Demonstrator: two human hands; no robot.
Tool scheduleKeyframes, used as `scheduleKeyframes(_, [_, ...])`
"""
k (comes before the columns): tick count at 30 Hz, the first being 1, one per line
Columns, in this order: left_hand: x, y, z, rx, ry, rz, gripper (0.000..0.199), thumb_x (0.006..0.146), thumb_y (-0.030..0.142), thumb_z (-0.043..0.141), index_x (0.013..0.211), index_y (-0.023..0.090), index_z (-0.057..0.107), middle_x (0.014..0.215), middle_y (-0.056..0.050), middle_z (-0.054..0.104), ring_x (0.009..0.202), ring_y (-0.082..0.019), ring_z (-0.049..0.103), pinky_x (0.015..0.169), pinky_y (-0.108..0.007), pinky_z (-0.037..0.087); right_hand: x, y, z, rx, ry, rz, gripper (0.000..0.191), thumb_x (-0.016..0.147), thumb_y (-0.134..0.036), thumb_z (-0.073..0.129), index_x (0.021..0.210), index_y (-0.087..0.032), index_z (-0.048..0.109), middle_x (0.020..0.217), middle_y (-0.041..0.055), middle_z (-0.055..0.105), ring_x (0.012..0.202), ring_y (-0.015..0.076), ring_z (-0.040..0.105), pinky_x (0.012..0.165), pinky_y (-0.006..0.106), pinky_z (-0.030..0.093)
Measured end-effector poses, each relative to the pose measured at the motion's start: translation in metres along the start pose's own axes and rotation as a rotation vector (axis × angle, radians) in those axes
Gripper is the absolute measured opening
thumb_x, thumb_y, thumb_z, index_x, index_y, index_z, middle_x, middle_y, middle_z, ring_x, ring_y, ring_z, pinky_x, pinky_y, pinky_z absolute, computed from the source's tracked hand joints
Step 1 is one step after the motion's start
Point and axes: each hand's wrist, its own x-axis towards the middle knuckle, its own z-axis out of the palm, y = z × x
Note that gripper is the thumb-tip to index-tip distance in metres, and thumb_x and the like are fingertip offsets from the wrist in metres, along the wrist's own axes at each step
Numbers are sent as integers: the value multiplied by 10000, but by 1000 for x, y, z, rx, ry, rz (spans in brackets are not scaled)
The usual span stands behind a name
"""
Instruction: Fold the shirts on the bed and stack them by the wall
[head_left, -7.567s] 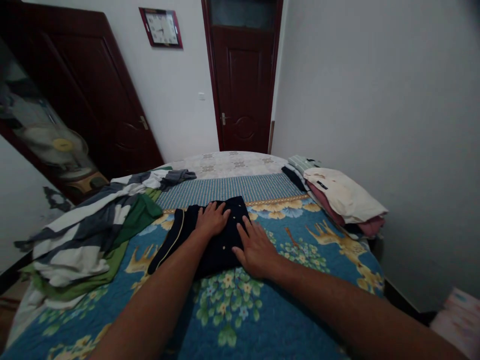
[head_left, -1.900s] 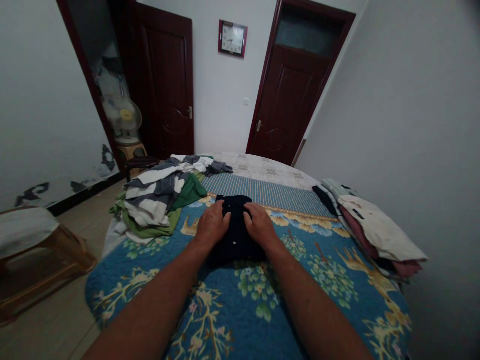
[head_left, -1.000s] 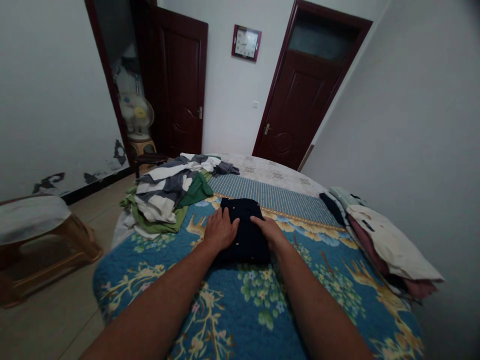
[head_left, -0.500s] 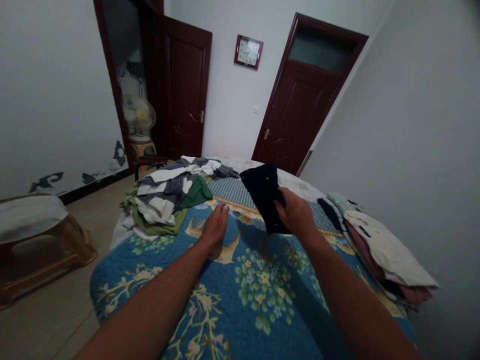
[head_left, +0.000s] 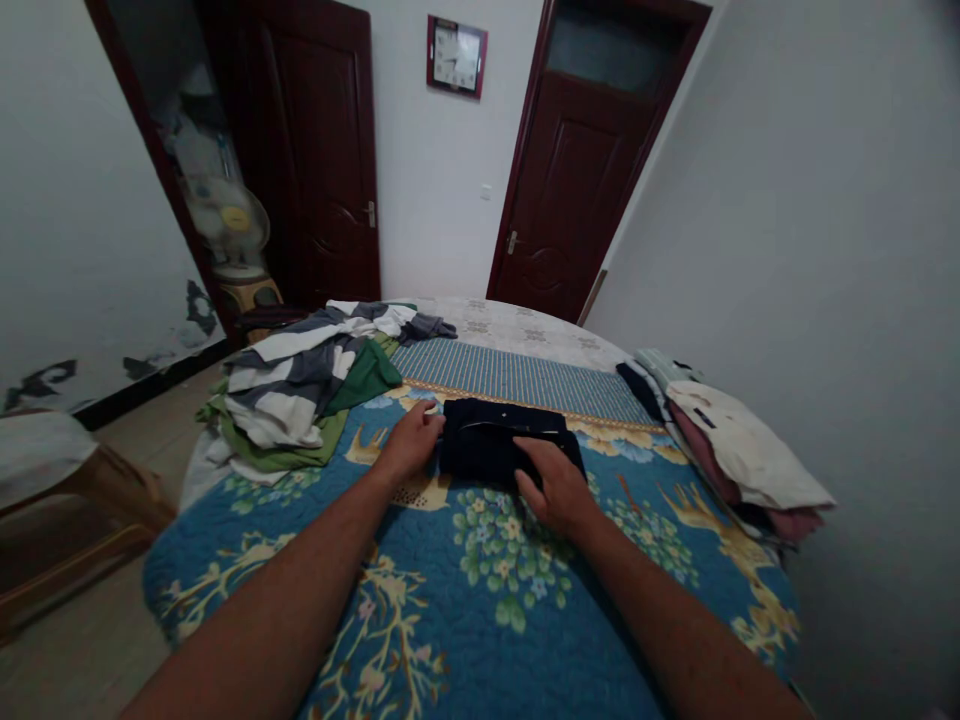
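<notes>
A small folded navy garment (head_left: 480,455), with buttons showing along its top, lies flat on the blue quilted cover. My left hand (head_left: 409,442) is at its left edge, fingers curled together against the fabric. On the right part of the garment rests my right hand (head_left: 555,485), its thumb and fingers spread apart on the cloth. What lies under the right palm is hidden.
A loose heap of white, grey and green clothes (head_left: 292,390) sits at the left. Folded clothes (head_left: 739,440) are stacked along the right edge. A stool (head_left: 82,480) stands at left; a fan (head_left: 225,220) is in the doorway. Two dark red doors are behind.
The navy garment, held up in my right hand before, now lies on the cover. My right hand has loosened and rests on it; my left hand is now at its edge. The view has shifted.
</notes>
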Motion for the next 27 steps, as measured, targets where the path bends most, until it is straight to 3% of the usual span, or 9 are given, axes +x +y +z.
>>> scheduleKeyframes(4, [-3, 14, 1, 32, -57, -135, 600, 933, 382, 688, 1477, 145, 598, 1018, -104, 788, 812, -225, 728, 606, -268, 521, 17, 32, -4, -76, 228, 106, 348, 1013, -259, 541, 1268, -188, 767, 1318, 166, 750, 1295, 314, 659, 1185, 564, 500])
scheduleKeyframes(6, [0, 21, 2, 63, -65, -164, 610, 936, 411, 698, 1472, 136, 604, 1004, -110, 788, 810, -237, 730, 596, -274, 518, 23, 46, -1, -104, 258, 142, 362, 1023, -277, 540, 1288, -177, 764, 1361, 179, 732, 1330, 321, 641, 1211, 579, 477])
scheduleKeyframes(10, [18, 31, 7, 249, -34, 34, 499, 965, 423, 685, 1393, 166, 695, 1027, -108, 812, 906, -255, 756, 757, -309, 561, 25, 60, 13, -95, 107, 182, 456, 1051, -363, 549, 1422, -153, 713, 1476, 198, 678, 1416, 329, 599, 1236, 567, 455])
scheduleKeyframes(14, [43, 33, 15, 384, -31, 138, 262, 940, 371, 721, 1100, 189, 818, 1137, -124, 826, 1053, -279, 754, 953, -346, 539, 19, 61, 23, -49, 12, 206, 464, 1083, -405, 508, 1393, -154, 745, 1490, 196, 678, 1422, 318, 608, 1233, 540, 460])
scheduleKeyframes(18, [58, 26, 27, 430, -63, 135, 248, 926, 433, 737, 886, 202, 817, 1002, -110, 827, 989, -280, 740, 942, -359, 523, 15, 60, 21, 19, 34, 194, 434, 1090, -437, 511, 1254, -183, 822, 1461, 172, 700, 1369, 304, 648, 1220, 517, 473])
scheduleKeyframes(21, [64, 21, 34, 438, -67, 126, 191, 906, 374, 736, 829, 210, 794, 934, -88, 811, 965, -267, 722, 912, -343, 517, 15, 59, 17, 53, 40, 224, 438, 1097, -456, 495, 1173, -213, 852, 1448, 155, 708, 1340, 303, 664, 1199, 521, 486])
scheduleKeyframes(27, [73, 13, 29, 377, -31, 49, 215, 888, 332, 684, 720, 200, 708, 790, -61, 741, 855, -238, 685, 794, -313, 508, 17, 59, 16, 117, 44, 268, 478, 1105, -472, 461, 1054, -217, 862, 1416, 146, 730, 1316, 306, 676, 1178, 518, 497])
